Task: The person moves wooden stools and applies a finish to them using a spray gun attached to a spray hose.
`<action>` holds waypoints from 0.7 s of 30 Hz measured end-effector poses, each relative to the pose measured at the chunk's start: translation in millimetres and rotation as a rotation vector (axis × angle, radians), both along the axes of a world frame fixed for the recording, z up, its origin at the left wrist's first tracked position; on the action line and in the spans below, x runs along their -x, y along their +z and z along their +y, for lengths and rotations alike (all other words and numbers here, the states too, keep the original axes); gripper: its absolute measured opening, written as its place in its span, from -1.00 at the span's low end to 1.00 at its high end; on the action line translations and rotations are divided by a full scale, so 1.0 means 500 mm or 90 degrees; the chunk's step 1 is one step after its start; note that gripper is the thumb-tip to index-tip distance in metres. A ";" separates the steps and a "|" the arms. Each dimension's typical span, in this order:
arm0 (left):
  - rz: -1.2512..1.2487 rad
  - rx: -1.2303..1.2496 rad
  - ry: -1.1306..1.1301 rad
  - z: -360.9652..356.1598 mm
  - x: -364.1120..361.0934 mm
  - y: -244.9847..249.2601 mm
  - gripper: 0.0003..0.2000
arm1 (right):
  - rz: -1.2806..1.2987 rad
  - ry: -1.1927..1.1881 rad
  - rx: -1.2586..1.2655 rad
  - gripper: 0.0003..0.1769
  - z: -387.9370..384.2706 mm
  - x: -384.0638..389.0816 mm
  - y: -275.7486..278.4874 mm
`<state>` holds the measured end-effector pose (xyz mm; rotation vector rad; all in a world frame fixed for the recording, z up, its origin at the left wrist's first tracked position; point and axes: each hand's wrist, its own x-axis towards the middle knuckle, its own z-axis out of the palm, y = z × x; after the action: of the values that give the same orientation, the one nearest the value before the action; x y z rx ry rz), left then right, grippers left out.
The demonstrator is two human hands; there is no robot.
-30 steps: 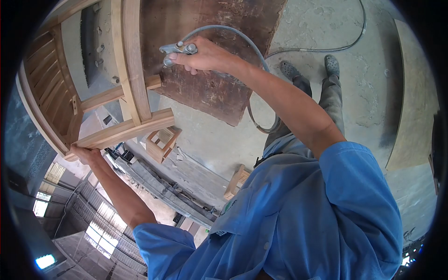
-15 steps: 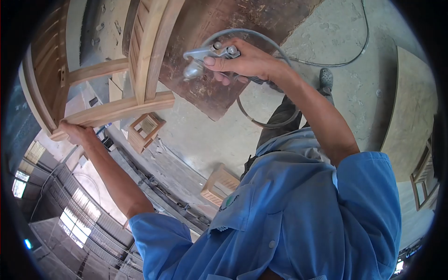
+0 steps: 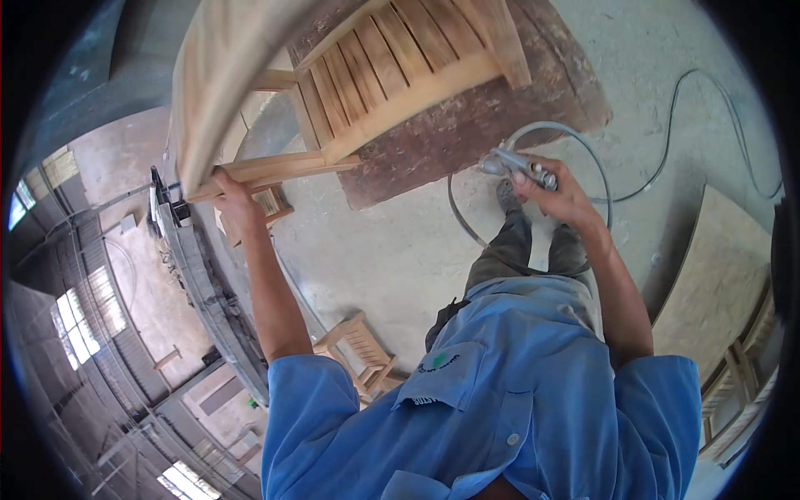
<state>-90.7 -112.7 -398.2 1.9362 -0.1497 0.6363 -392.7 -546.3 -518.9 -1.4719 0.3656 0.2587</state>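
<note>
My left hand is closed around the lower corner of a slatted wooden chair, which is tilted, with its seat slats facing me. In my right hand is a metal spray gun with a grey hose looping from it. The gun points left, apart from the chair and below its seat. Fingers wrap the gun's handle, though part of the grip is hidden. The near part of the chair, at upper left, is blurred.
The chair rests over a worn brown board. The hose line trails over the concrete floor at right. Another wooden chair stands lower left, and a large panel with wooden frames is at right.
The chair has turned, bringing its seat slats into view, with my left hand still on its corner. My right hand has drawn the spray gun back from the chair, toward my body.
</note>
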 end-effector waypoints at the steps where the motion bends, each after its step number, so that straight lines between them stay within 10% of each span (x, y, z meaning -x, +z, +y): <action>1: 0.010 0.004 0.027 0.008 0.015 -0.022 -0.32 | -0.076 -0.018 0.007 -0.55 0.005 0.004 0.008; 5: 0.299 -0.006 0.132 -0.029 0.096 -0.015 -0.36 | -0.238 0.029 0.028 -0.54 0.027 0.006 0.059; 9: 0.320 0.131 0.080 -0.104 0.254 -0.289 -0.50 | -0.272 0.100 0.052 -0.52 -0.022 0.075 0.057; 14: 0.722 0.189 0.022 -0.338 0.604 -0.654 -0.65 | -0.291 0.063 0.126 -0.46 -0.124 0.201 0.059; 21: 0.931 0.536 -0.117 -0.629 0.785 -0.680 -0.28 | -0.344 -0.001 0.231 -0.41 -0.252 0.353 0.105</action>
<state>-483.1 -427.2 -738.2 1.1251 0.7305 -0.8130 -568.9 -672.2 -466.4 -1.8254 -0.0300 -0.2220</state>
